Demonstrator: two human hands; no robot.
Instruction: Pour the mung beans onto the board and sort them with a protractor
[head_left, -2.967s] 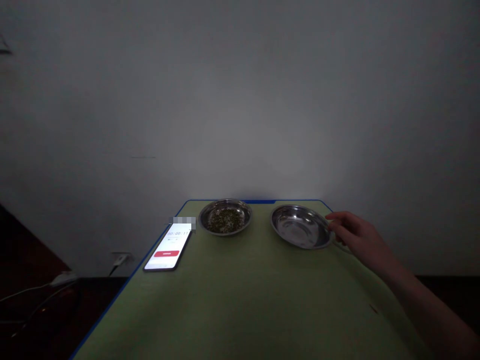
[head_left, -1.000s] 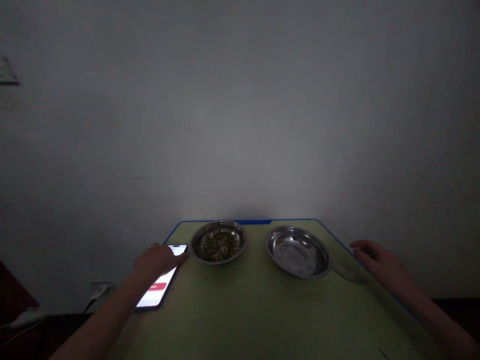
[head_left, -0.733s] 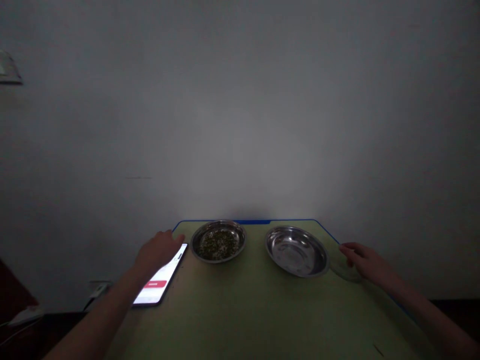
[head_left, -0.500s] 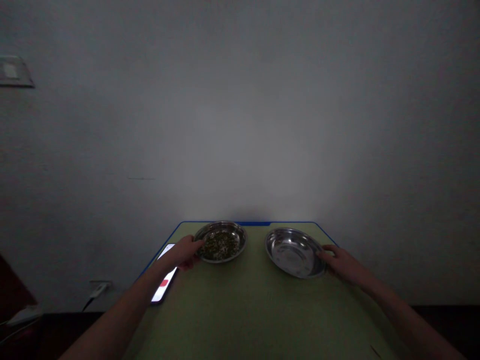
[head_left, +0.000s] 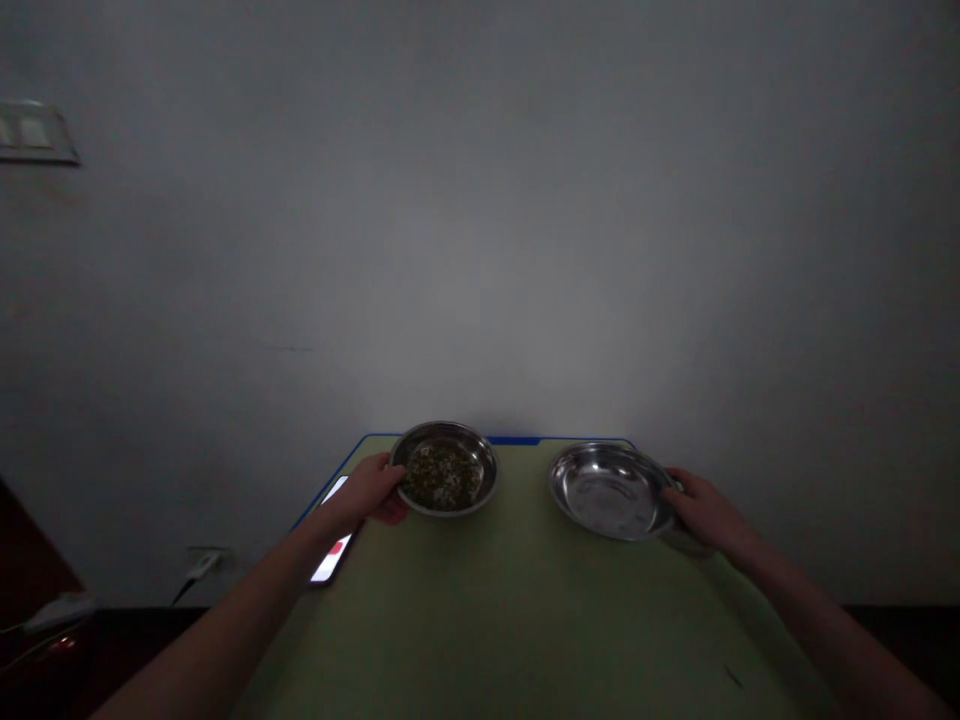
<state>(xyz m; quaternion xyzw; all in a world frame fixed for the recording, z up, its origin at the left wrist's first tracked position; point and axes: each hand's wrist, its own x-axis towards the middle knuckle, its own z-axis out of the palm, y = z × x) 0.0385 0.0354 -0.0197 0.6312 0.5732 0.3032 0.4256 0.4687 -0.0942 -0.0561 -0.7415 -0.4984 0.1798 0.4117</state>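
My left hand [head_left: 376,486] is closed on the left rim of a round steel dish [head_left: 490,482], thumb over the edge and fingers below. Inside lies a mix of green and whitish grains [head_left: 444,476]. On the right, my right hand [head_left: 697,508] grips the right rim of a shiny, shallow steel plate [head_left: 609,496] with nothing in it. This plate tilts slightly. A pale curved edge shows beneath my right hand; what it belongs to is too dim to tell.
Under both dishes stands a small green table [head_left: 495,620] with a blue edge, against a grey wall [head_left: 480,250]. A lit phone [head_left: 330,560] lies at the table's left, partly behind my left forearm. A small dark mark or object [head_left: 733,677] is near the front right.
The steel dish in my left hand has risen slightly. My right hand has carried the empty plate to the right and a little up. The view has shifted slightly.
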